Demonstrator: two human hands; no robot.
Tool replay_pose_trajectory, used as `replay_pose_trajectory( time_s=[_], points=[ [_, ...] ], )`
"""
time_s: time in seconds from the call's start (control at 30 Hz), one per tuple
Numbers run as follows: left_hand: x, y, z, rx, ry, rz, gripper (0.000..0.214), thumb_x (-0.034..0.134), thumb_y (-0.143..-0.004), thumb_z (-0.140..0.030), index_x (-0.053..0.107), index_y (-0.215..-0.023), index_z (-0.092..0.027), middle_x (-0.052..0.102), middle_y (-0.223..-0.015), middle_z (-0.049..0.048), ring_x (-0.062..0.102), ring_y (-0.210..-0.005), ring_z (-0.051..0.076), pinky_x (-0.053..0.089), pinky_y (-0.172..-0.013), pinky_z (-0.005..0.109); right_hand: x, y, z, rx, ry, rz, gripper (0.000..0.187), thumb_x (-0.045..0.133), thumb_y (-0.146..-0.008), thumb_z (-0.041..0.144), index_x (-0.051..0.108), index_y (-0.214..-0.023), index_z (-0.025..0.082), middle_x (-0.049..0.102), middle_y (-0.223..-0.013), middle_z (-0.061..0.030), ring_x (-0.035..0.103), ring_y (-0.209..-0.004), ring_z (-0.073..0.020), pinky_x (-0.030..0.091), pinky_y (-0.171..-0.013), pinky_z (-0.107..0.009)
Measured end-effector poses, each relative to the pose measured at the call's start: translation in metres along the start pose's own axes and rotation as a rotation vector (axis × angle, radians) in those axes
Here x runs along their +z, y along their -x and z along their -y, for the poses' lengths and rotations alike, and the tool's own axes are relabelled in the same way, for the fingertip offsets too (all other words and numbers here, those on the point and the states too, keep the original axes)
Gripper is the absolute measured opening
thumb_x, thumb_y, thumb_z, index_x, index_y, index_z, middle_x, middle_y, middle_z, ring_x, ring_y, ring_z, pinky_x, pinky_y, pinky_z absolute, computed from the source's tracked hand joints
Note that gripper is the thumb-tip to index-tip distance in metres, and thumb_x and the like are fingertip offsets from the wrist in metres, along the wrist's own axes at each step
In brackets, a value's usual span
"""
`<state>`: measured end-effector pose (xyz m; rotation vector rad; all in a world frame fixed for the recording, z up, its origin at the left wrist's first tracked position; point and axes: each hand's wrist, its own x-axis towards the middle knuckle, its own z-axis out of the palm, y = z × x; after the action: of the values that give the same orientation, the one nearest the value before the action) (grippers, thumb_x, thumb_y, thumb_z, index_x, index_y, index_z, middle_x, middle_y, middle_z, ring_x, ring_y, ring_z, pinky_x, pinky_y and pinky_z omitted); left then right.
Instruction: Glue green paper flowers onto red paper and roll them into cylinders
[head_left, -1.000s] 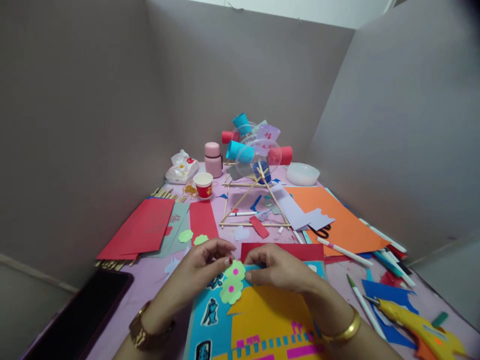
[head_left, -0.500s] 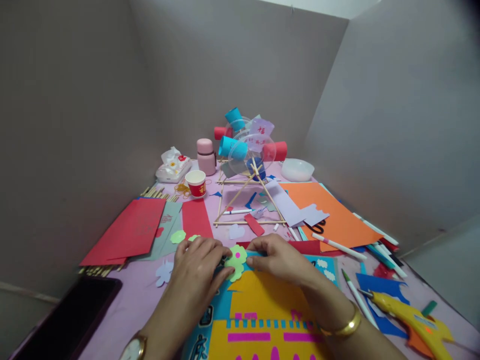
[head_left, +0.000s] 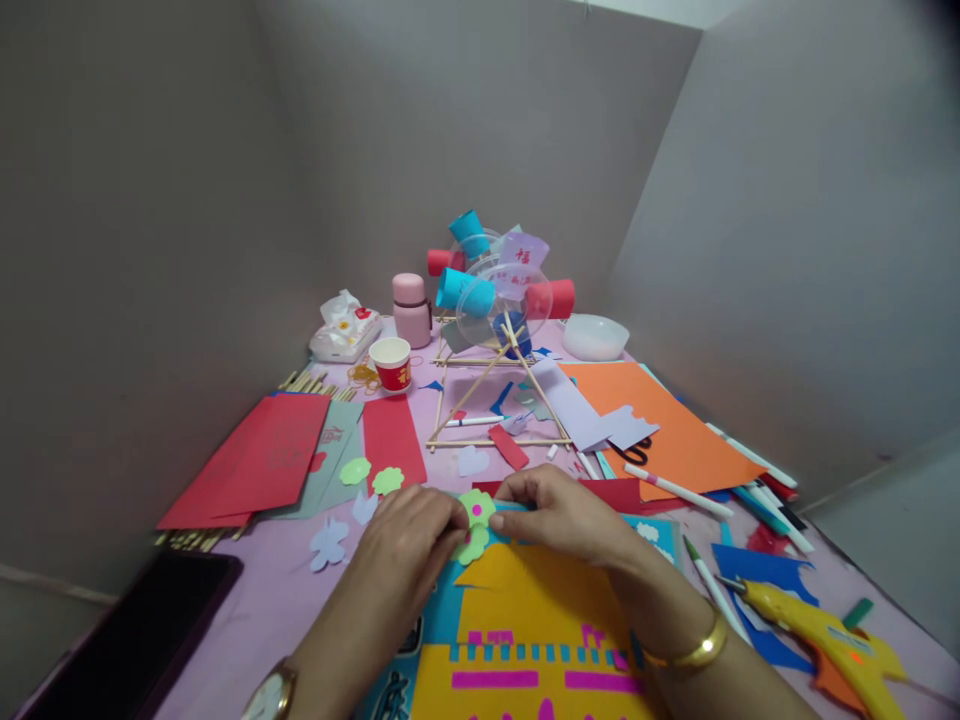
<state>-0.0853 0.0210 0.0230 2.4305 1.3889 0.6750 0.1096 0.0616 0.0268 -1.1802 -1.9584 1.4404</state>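
Closely flanking two overlapping green paper flowers [head_left: 477, 527] near the top of the blue sheet [head_left: 442, 617], the left hand [head_left: 412, 535] curls inward and the right hand [head_left: 556, 515] brings thumb and forefinger together. Whether either grips them is unclear.

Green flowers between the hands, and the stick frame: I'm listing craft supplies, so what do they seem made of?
Green flowers: probably matt paper or thin card; flat, with scalloped, cut-looking edges.
Stick frame: likely unpainted wood or bamboo, which I can't tell; straight, pale tan sticks with little shine.
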Motion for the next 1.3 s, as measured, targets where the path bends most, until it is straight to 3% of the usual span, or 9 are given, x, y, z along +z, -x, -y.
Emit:
replay_pose_trajectory(
  time_s=[0.1, 0.43, 0.77, 1.03, 1.3],
  points=[
    [0.001, -0.001, 0.001, 0.026, 0.006, 0.006, 0.006, 0.047, -0.089, -0.018, 0.053, -0.088, -0.020, 0.060, -0.086, 0.0023, 0.051, -0.083, 0.020, 0.038, -0.074, 0.035, 0.002, 0.000, 0.001, -0.010, 0.047, -0.058, 0.014, 0.056, -0.073, 0.024, 0.054, -0.062, 0.016, 0.044, -0.057, 0.0033, 0.038, -0.054, -0.0102, 0.030, -0.049, -0.023],
    [-0.002, -0.003, 0.001, 0.052, 0.027, 0.027, 0.014, 0.043, -0.091, -0.019, 0.051, -0.079, -0.020, 0.058, -0.080, 0.0006, 0.052, -0.077, 0.017, 0.039, -0.069, 0.030, 0.000, 0.000, -0.001, -0.021, 0.118, -0.082, 0.013, 0.054, -0.074, 0.026, 0.055, -0.065, 0.016, 0.047, -0.059, 0.0017, 0.040, -0.058, -0.0118, 0.030, -0.051, -0.024],
    [-0.002, -0.005, 0.000, 0.002, 0.058, 0.105, 0.010, 0.050, -0.086, -0.019, 0.058, -0.081, -0.021, 0.060, -0.083, 0.0000, 0.054, -0.082, 0.017, 0.041, -0.074, 0.030, 0.002, -0.005, -0.006, -0.036, 0.125, -0.007, 0.017, 0.054, -0.073, 0.023, 0.046, -0.058, 0.018, 0.039, -0.055, 0.0051, 0.034, -0.052, -0.0090, 0.027, -0.047, -0.023],
    [0.003, -0.005, 0.003, 0.025, 0.078, 0.089, 0.015, 0.049, -0.086, -0.014, 0.056, -0.074, -0.019, 0.060, -0.077, -0.0009, 0.052, -0.076, 0.015, 0.040, -0.071, 0.028, 0.004, -0.010, -0.016, -0.016, 0.131, 0.019, 0.017, 0.053, -0.074, 0.024, 0.046, -0.059, 0.018, 0.038, -0.055, 0.0045, 0.034, -0.052, -0.0092, 0.027, -0.046, -0.023],
    [0.006, -0.004, 0.006, -0.040, 0.007, 0.219, 0.019, 0.048, -0.085, -0.014, 0.057, -0.069, -0.017, 0.059, -0.070, -0.0005, 0.052, -0.068, 0.015, 0.039, -0.064, 0.026, 0.012, -0.016, -0.024, -0.001, 0.157, 0.058, 0.020, 0.053, -0.072, 0.024, 0.043, -0.056, 0.018, 0.033, -0.051, 0.0069, 0.033, -0.050, -0.0082, 0.023, -0.043, -0.021]
  ],
)
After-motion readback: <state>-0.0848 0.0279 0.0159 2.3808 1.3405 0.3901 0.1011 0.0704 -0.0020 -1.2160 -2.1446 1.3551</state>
